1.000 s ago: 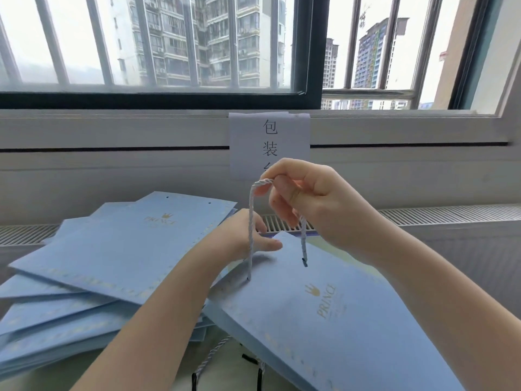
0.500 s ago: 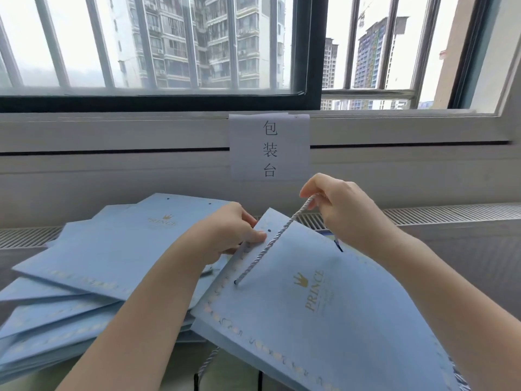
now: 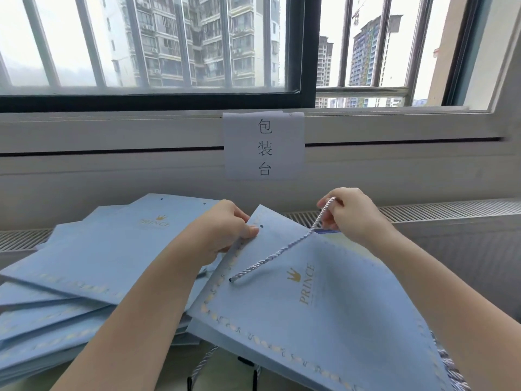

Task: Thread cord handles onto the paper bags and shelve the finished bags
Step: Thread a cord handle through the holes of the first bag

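Fingers of the right hand are pinching the twisted cord, the left hand is gripping the blue PRINCE bag's edge, one end apparently already through a hole, other hole unthreaded, stack of flat bags waiting.

Paper bag: pale blue, gold crown and "PRINCE" lettering, cream-gold scalloped border along edges. Cord: twisted white and grey-blue, dark tip. Stack of bags: same pale blue, same gold print. Sign: white, black characters. Window frame: black; bars white.
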A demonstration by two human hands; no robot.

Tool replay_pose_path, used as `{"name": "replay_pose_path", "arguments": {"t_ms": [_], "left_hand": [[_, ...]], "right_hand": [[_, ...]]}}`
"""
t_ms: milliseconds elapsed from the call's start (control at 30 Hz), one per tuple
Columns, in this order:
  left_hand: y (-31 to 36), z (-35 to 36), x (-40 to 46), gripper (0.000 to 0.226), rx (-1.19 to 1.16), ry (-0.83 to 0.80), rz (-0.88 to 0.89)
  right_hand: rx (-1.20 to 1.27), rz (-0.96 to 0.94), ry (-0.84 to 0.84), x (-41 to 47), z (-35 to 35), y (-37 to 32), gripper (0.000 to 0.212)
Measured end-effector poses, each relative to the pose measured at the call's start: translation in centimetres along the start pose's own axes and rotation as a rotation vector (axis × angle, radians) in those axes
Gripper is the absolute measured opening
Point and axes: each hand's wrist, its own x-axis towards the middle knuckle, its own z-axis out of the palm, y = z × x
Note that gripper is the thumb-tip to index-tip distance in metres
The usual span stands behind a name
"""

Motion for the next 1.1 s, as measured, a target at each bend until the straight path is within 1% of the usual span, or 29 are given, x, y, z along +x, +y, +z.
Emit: {"name": "replay_pose_path", "arguments": {"t_ms": [67,133,167,233,267,300,400,433,500,600,767,933,1100], "left_hand": [[0.0,-0.1,0.1,0.018,-0.033,-0.01,-0.005],[0.0,-0.2,0.2,0.02,-0.081,-0.026,-0.004],[0.1,-0.3,0.1,0.02,-0.117,-0.037,-0.009],[0.1,-0.3,0.0,0.015,-0.214,-0.065,-0.038],[0.1,-0.3,0.0,0.014,-0.255,-0.072,-0.055],[-0.1,-0.3,0.1,0.017,-0.284,-0.078,-0.066],[-0.1,-0.2,0.1,0.019,-0.285,-0.097,-0.057],[0.0,-0.1,0.1,0.021,-0.283,-0.098,-0.049],[0.1,-0.2,-0.1,0.025,-0.279,-0.098,-0.032],[0.2,-0.5,-0.4,0.029,-0.312,-0.121,-0.021],[0.6,-0.9,-0.7,0.028,-0.363,-0.15,-0.005],[1.0,-0.9,-0.9,0.028,-0.368,-0.169,0.044],[1.3,-1.0,-1.2,0.027,-0.346,-0.167,0.075]], "right_hand": [[0.35,0.036,-0.147,-0.7,0.1,-1.3,0.045],[0.599,0.068,-0.321,-1.2,0.3,-2.0,0.055],[0.672,0.082,-0.385,-1.4,0.5,-2.2,0.053],[0.736,0.09,-0.455,-1.7,0.8,-2.7,0.036],[0.727,0.077,-0.452,-1.9,1.0,-2.8,0.027],[0.683,0.051,-0.425,-2.0,1.4,-2.8,0.022],[0.51,-0.071,-0.29,-2.3,2.5,-2.7,0.01],[0.476,-0.11,-0.268,-2.5,2.8,-2.7,0.009],[0.404,-0.188,-0.243,-2.8,3.5,-2.8,0.017],[0.218,-0.312,-0.131,-3.2,4.2,-3.1,0.024],[0.059,-0.441,0.035,-4.0,4.5,-4.1,0.012],[-0.098,-0.566,0.181,-3.7,4.6,-3.9,0.008],[-0.175,-0.729,0.234,-4.0,5.0,-4.2,0.013]]}}
